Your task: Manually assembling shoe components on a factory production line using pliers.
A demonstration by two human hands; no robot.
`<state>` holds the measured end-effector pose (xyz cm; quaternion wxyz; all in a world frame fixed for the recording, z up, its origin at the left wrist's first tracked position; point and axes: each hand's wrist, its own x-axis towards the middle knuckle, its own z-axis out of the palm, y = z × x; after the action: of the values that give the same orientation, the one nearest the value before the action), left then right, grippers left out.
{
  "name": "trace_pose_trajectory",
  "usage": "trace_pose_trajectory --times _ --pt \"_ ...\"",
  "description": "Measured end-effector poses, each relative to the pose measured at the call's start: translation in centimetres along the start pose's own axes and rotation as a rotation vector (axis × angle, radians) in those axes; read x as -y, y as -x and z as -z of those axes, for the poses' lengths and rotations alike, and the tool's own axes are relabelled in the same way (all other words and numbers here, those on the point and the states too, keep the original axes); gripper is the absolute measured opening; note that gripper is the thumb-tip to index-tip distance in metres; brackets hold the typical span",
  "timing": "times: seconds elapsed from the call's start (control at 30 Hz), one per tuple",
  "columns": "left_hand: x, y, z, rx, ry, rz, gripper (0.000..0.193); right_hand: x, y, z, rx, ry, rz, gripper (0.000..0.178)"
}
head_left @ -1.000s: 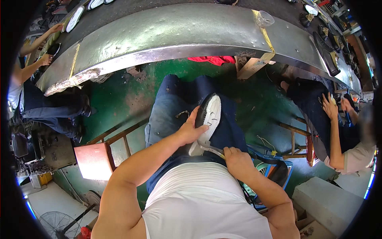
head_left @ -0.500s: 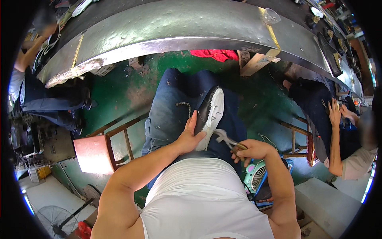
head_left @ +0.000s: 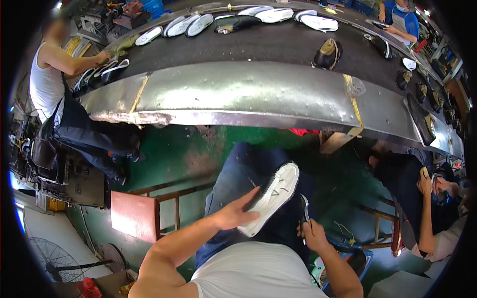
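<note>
A shoe [head_left: 276, 194] with its white underside turned up and dark stitches along its rim lies slanted over my lap, toe pointing away to the right. My left hand [head_left: 236, 212] grips it near the heel end, thumb across the underside and fingers along the dark left side. To the right of the shoe, apart from it, my right hand [head_left: 315, 235] is closed round the handles of metal lasting pliers [head_left: 305, 204]. Their head points up and away from me. My palm covers part of the handles.
Ahead runs a conveyor belt with a dented metal edge [head_left: 208, 94], carrying white-bottomed shoes [head_left: 274, 15] and dark ones. A wooden stool [head_left: 133, 216] stands left. Co-workers [head_left: 52, 64] are at left, right and far right. A small green fan [head_left: 318, 268] is by my right arm.
My view has tilted up, bringing more of the belt into sight. The shoe has turned rightward, showing its underside more fully. The pliers now point upward instead of toward the shoe.
</note>
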<state>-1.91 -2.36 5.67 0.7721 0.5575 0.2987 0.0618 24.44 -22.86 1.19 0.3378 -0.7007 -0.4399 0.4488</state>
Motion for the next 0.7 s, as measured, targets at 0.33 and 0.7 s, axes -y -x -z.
trace_pose_trajectory --times 0.33,0.7 --pt "-27.8 -16.0 9.4 -0.337 -0.275 -0.318 0.081 -3.7 -4.1 0.7 0.166 -0.426 -0.199 0.045" --pt "-33.6 -40.9 12.9 -0.434 -1.765 -0.394 0.053 -2.1 -7.8 3.0 0.192 -0.739 -0.345 0.041"
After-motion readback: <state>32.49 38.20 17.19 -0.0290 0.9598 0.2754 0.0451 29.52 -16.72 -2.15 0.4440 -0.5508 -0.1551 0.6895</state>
